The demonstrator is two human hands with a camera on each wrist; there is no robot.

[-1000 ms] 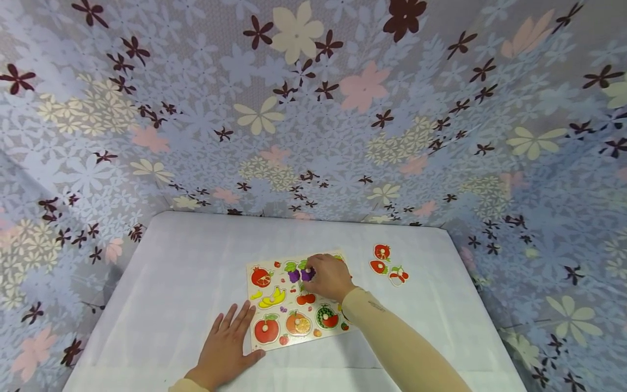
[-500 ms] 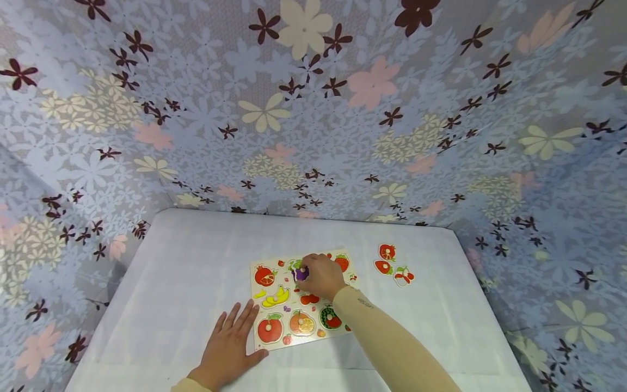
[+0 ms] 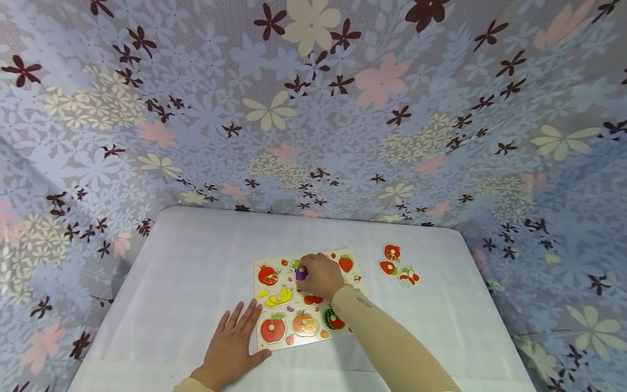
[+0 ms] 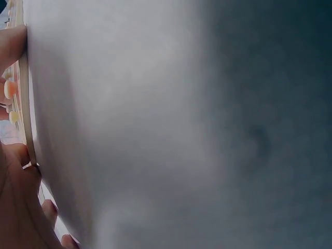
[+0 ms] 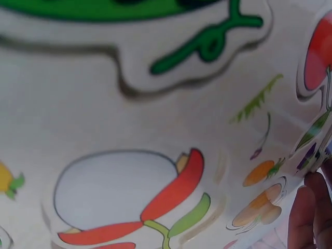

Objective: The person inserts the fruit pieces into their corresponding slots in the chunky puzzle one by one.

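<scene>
A fruit puzzle board [image 3: 338,324] lies on the table, bearing knobbed pieces and printed fruits. My right hand [image 3: 320,276] reaches over its upper middle and pinches a purple grape piece [image 3: 300,273] at the grape picture; whether the piece sits flush cannot be told. My left hand [image 3: 229,343] lies with spread fingers against the board's lower left edge. In the left wrist view, left fingers [image 4: 15,192] touch the board edge [image 4: 25,98]. The right wrist view shows printed red chilies [image 5: 174,189], a green pod [image 5: 93,9] and some fingers [image 5: 303,218] at the right edge.
Right of the board, a pomegranate piece [image 3: 392,252], a strawberry piece [image 3: 388,267] and a cherry piece [image 3: 409,277] lie on the white table [image 3: 196,250]. Floral cloth [image 3: 313,136] hangs behind and at both sides.
My right hand has moved left with the grape piece, from beside the printed grapes to over them. The left hand keeps its place at the board, and the head view has shifted slightly.
</scene>
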